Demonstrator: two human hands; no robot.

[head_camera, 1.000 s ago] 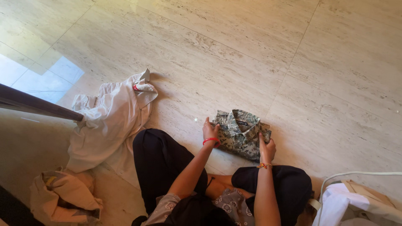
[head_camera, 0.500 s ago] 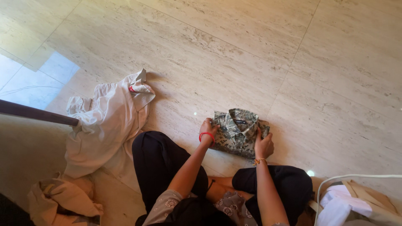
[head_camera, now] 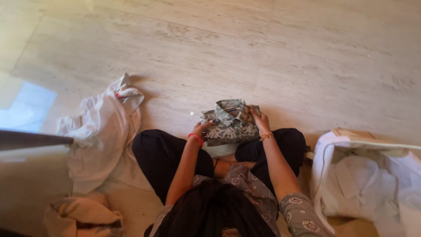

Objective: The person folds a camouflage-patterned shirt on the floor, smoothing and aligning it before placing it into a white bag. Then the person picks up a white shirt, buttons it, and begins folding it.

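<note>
A folded camouflage-patterned shirt (head_camera: 230, 123) with its collar facing away is held just above the floor, over my crossed legs in black trousers. My left hand (head_camera: 202, 128), with a red band at the wrist, grips the shirt's left edge. My right hand (head_camera: 260, 120), with a thin orange bracelet, grips its right edge. Both hands are closed on the cloth.
A crumpled cream garment (head_camera: 103, 131) lies on the marble floor (head_camera: 280, 57) to my left, and another beige bundle (head_camera: 81, 217) sits lower left. A white bag (head_camera: 368, 180) holding pale folded clothes stands at my right. A dark rail (head_camera: 30, 139) crosses the left edge.
The folded shirt has been lifted off the floor and drawn toward my lap. The view has turned right, so the white bag shows more fully.
</note>
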